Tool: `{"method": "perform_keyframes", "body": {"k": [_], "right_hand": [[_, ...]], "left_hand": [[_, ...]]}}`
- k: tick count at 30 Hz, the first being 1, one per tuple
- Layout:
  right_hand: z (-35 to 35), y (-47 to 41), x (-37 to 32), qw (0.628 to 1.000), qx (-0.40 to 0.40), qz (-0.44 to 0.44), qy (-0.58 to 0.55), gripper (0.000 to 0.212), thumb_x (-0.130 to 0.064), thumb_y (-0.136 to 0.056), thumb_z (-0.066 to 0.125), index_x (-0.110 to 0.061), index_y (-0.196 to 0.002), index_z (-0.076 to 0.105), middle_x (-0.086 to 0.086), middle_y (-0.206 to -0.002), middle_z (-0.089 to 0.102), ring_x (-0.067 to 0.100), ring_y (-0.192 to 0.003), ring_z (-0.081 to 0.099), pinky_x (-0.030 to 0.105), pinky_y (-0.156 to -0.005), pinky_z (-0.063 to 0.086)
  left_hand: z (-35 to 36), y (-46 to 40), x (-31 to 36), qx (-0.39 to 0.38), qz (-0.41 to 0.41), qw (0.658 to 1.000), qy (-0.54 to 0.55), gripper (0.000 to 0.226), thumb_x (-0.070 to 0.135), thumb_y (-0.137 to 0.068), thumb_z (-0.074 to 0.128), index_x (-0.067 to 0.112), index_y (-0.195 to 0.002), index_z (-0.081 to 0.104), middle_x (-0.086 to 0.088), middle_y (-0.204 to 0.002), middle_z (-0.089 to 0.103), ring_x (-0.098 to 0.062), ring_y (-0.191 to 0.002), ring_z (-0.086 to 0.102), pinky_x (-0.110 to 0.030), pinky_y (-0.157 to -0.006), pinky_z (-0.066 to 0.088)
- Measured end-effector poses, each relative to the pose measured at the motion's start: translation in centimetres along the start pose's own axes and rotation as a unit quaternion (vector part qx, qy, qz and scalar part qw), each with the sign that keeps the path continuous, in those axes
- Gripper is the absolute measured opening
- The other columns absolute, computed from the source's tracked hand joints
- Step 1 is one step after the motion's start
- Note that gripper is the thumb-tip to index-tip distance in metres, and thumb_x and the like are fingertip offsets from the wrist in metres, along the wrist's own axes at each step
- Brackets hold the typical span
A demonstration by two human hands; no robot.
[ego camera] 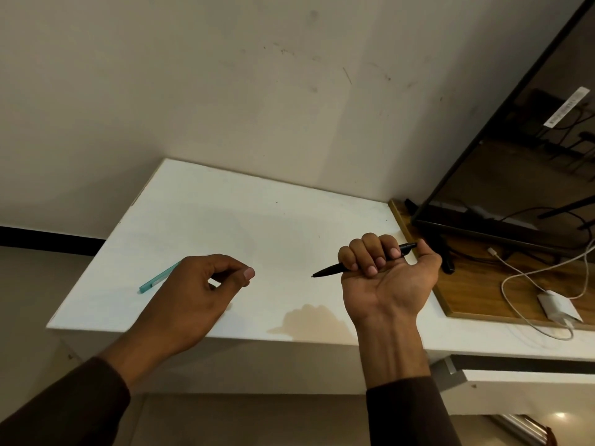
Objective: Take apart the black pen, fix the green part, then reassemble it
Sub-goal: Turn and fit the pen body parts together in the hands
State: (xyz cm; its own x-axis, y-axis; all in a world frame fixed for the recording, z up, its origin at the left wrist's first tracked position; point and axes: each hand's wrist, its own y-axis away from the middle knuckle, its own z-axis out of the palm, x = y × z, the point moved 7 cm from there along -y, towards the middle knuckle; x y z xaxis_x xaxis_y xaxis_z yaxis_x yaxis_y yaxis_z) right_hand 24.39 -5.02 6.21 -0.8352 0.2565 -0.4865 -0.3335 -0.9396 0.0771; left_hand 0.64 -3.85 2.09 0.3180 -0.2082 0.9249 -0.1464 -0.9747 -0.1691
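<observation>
— Where's the black pen (335, 269)?
— In your right hand (386, 278), fingers wrapped round it, lying crosswise, tip pointing left above the white table (289, 220).
— Your left hand (206, 284)?
— Loosely curled, holding nothing, partly covering the teal pen (154, 282).

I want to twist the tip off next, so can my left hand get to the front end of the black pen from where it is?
Probably yes. The right hand grips the black pen mid-barrel, its tip end sticking out bare toward the left hand, with only bare white table between them.
</observation>
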Motion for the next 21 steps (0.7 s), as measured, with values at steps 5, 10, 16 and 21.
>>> {"method": "perform_keyframes", "body": {"k": [5,10,16,21], "right_hand": [[0.2,0.2,-0.1,1.0,0.003,-0.007,0.011,0.045,-0.046,-0.091,0.038,-0.016,-0.058,0.037,-0.002,-0.053,0.025,0.012,-0.044,0.022,0.028,-0.044,0.026],[0.6,0.2,-0.1,0.999,-0.008,-0.013,0.037,0.049,-0.051,-0.093,0.036,-0.016,-0.058,0.037,-0.002,-0.053,0.025,0.012,-0.044,0.022,0.028,-0.046,0.024],[0.9,0.4,-0.3,0.998,-0.017,-0.019,0.049,0.049,-0.05,-0.093,0.035,-0.016,-0.058,0.035,-0.002,-0.052,0.024,0.012,-0.043,0.021,0.029,-0.045,0.023],[1.2,0.4,-0.3,0.998,-0.022,-0.023,0.057,0.048,-0.048,-0.093,0.034,-0.017,-0.057,0.035,-0.002,-0.05,0.024,0.012,-0.042,0.02,0.027,-0.044,0.023]], "left_hand": [[-0.1,0.0,-0.1,0.003,-0.002,1.0,-0.012,0.023,0.047,-0.086,0.063,0.029,-0.085,0.077,0.031,-0.083,0.07,0.007,-0.085,0.065,0.001,-0.06,0.044],[-0.2,0.0,-0.2,0.003,-0.005,1.0,-0.007,0.033,0.057,-0.079,0.058,0.03,-0.084,0.077,0.029,-0.084,0.07,0.004,-0.082,0.065,0.0,-0.059,0.044],[-0.2,-0.1,-0.5,0.002,-0.013,1.0,-0.021,0.026,0.052,-0.084,0.062,0.031,-0.085,0.077,0.028,-0.085,0.071,-0.001,-0.077,0.067,-0.003,-0.055,0.044],[-0.3,-0.1,-0.6,0.002,-0.017,1.0,-0.024,0.028,0.056,-0.083,0.06,0.032,-0.084,0.077,0.026,-0.085,0.071,-0.006,-0.075,0.067,-0.001,-0.054,0.043]]}}
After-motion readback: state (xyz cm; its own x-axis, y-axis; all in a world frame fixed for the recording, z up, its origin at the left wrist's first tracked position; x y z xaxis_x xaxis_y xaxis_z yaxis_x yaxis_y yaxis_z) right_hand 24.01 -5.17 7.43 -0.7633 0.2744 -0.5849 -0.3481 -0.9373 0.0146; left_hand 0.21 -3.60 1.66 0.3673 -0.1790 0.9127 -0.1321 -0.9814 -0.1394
